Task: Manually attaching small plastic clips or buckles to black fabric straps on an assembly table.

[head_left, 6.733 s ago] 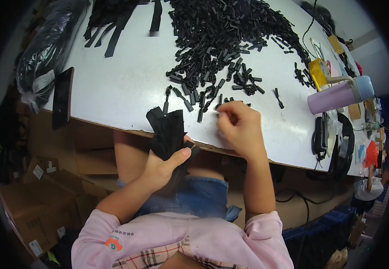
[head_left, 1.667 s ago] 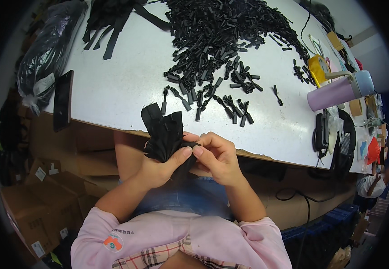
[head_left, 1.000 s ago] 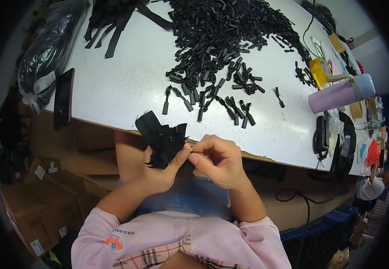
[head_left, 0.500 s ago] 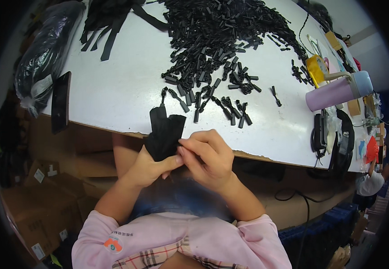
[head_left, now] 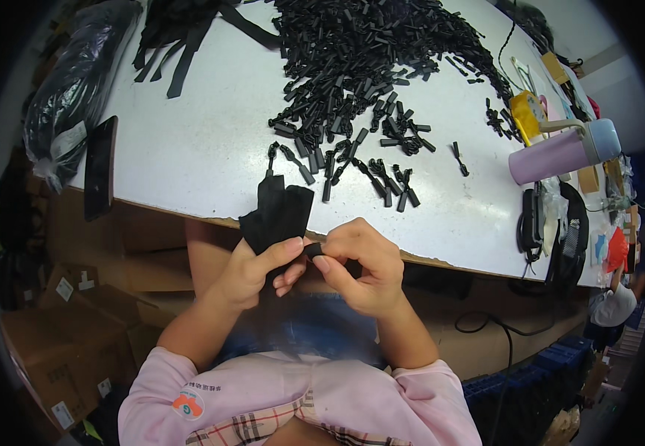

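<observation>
My left hand point(head_left: 247, 273) is closed around a bunch of black fabric strips point(head_left: 278, 217), whose ends fan out over the table's front edge. Between thumb and finger, my right hand point(head_left: 371, 273) pinches the end of one black strip point(head_left: 313, 251), just beside the left thumb. Whether a small part sits on that end is too small to tell. Beyond my hands, loose black zipper pulls point(head_left: 373, 178) lie scattered on the white table point(head_left: 203, 163). One zipper pull point(head_left: 271, 157) rests right by the far tip of the bunch.
A large heap of zipper pulls point(head_left: 367, 59) covers the table's far middle. More black strips point(head_left: 181, 52) lie far left, near a plastic-wrapped bundle point(head_left: 77, 89) and a dark phone-like slab point(head_left: 100, 167). At right stand a lilac bottle point(head_left: 545, 157) and yellow tape dispenser point(head_left: 524, 115). Cardboard boxes point(head_left: 70, 334) sit lower left.
My right hand has shifted slightly right, and a black strip end now shows between its fingertips and my left thumb. The bunch in my left hand has moved a little up and right.
</observation>
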`<state>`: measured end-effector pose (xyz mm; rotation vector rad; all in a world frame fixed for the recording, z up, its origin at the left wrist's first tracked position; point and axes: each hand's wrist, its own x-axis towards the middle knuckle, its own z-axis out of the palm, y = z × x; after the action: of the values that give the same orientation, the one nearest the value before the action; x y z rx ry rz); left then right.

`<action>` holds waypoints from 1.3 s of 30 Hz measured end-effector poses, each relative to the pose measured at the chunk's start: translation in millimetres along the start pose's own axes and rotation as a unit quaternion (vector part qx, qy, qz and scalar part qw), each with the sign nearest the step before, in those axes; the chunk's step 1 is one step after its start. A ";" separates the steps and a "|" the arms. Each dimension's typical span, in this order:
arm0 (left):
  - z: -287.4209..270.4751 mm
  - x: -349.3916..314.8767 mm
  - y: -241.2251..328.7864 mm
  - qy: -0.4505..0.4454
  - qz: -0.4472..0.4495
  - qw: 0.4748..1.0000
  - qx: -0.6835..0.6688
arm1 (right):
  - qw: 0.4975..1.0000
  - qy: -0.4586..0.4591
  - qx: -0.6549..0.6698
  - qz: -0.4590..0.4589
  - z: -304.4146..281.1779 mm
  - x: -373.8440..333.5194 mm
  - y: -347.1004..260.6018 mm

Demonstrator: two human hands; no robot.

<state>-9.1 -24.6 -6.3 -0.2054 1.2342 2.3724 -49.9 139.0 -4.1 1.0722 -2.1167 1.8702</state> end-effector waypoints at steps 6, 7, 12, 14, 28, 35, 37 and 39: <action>0.1 3.1 -7.4 -0.022 -0.015 0.982 -0.189 | 0.982 0.101 0.086 0.131 9.9 -8.2 3.2; 4.6 1.9 -9.7 0.038 0.044 0.995 -0.079 | 0.983 0.100 0.086 0.131 10.4 -8.4 0.7; 15.2 -5.0 -15.7 0.163 0.224 0.936 0.218 | 0.909 0.056 0.244 0.333 4.4 -6.7 -10.0; 15.2 -3.0 -16.0 0.149 0.217 0.942 0.207 | 0.926 0.058 0.217 0.303 5.7 -7.7 -8.2; 10.3 3.8 -14.6 0.076 0.452 0.765 0.453 | 0.957 0.061 0.181 0.220 9.9 -14.0 -0.2; 6.0 0.0 -15.4 0.182 0.242 0.929 0.214 | 0.950 0.065 -0.305 -0.003 4.9 23.3 19.5; 5.8 4.7 -14.6 0.177 0.242 0.939 0.169 | 0.923 0.025 -0.383 -0.017 -2.0 32.1 27.9; 6.4 6.6 -15.9 0.190 0.209 0.949 0.140 | 0.919 0.005 -0.395 -0.023 -4.8 29.0 35.9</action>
<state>-7.1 -9.4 -16.4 -0.3491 1.9480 2.5378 -93.5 130.6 -17.3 0.8737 -2.4369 0.8106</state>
